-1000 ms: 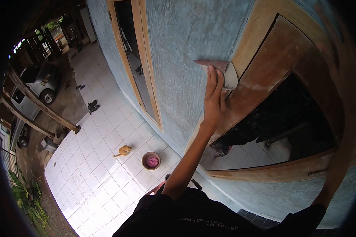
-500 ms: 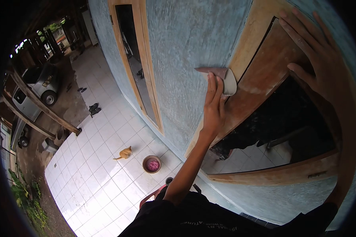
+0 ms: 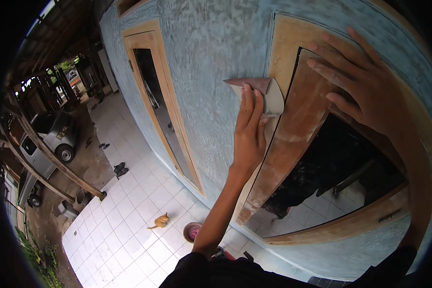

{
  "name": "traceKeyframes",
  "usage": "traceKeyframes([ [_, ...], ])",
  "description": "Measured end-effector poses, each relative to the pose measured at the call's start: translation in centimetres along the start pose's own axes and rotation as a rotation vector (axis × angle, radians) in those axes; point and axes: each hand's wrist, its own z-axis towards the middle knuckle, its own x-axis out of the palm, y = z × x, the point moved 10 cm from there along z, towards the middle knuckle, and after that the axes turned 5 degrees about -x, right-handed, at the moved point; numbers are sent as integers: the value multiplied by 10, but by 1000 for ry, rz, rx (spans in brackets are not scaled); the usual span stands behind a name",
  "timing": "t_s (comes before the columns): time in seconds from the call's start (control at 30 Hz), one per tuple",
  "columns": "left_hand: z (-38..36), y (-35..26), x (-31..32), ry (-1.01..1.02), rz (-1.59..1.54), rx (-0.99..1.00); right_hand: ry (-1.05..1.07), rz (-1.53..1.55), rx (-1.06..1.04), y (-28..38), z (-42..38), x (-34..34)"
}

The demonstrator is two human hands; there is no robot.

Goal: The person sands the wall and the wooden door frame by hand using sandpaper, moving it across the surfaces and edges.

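My left hand (image 3: 248, 137) is closed on a folded, curled sheet of sandpaper (image 3: 274, 98), reddish-brown on one face and pale on the other. The sheet lies against the pale outer window frame (image 3: 284, 54), where it meets the blue wall; my fingers hide part of it. Higher up on the right, my right hand (image 3: 365, 81) lies with fingers spread across the upper part of the brown wooden sash (image 3: 300, 115). Whitish dust or scuffs mark the sash. Dark glass (image 3: 341, 158) below it reflects the tiled floor.
A second narrow window (image 3: 158, 96) is set in the blue wall (image 3: 211, 48) to the left. On the white tiles (image 3: 115, 240) are an orange cat (image 3: 161, 221), a bowl (image 3: 191, 232) with pink contents and dark shoes (image 3: 121, 169). A vehicle (image 3: 50, 139) stands beyond wooden posts.
The view has shifted, showing the window frame's top corner. My left hand and the sandpaper are now nearer that corner, farther up the frame. My right hand stays spread on the sash.
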Motion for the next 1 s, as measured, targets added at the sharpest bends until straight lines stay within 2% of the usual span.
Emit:
traceKeyframes([
  [0.1,18,-5,-4,8,-45,-15,-16,2,19,0,-2,-1],
  [0.27,65,-23,-11,-24,-43,82,-85,63,19,-2,-9,0],
  [0.47,41,-17,-4,13,-12,101,-102,93,33,-1,-11,2],
  [0.7,98,-37,-13,-57,-34,204,-102,94,41,-1,-12,2],
  [0.93,72,-31,-10,-23,-32,167,-107,76,48,0,-12,3],
  [1.0,85,-34,-12,-43,-23,193,-105,81,48,0,-12,3],
])
